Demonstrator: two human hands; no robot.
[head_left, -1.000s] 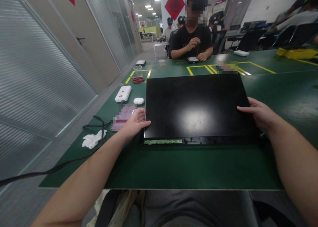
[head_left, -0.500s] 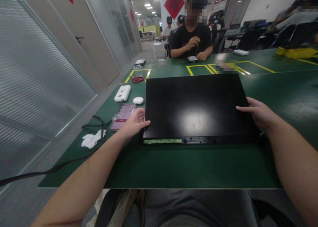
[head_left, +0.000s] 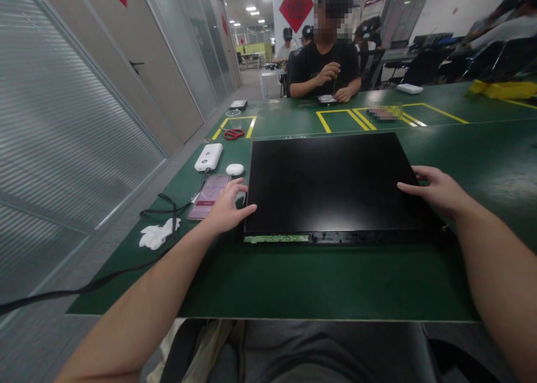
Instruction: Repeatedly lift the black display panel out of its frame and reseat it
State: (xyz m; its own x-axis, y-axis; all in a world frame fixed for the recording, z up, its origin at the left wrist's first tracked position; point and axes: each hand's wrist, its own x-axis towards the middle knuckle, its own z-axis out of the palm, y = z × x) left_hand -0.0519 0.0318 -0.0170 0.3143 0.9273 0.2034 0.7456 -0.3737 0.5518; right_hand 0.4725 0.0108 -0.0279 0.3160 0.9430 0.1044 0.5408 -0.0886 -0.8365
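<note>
A black laptop display panel (head_left: 327,184) lies face up in front of me, low over the table. Along its near edge runs a green circuit strip (head_left: 277,239) beside a dark frame. At the left side is my left hand (head_left: 229,207), fingers apart, with the thumb tip over the panel's edge and the other fingers just outside it. My right hand (head_left: 438,190) grips the right edge, thumb on the top face and fingers at the side, partly hidden.
On the green table (head_left: 335,288), to the left, are a phone (head_left: 210,195), white earbud case (head_left: 235,170), white power bank (head_left: 208,157), crumpled tissue (head_left: 157,235) and black strap (head_left: 121,272). Red scissors (head_left: 233,134) lie farther back. Across sits a co-worker (head_left: 323,70) handling a small device.
The panel's far edge has tilted down, so it lies flatter. My left fingers have spread from the edge; my right hand stays at the right side.
</note>
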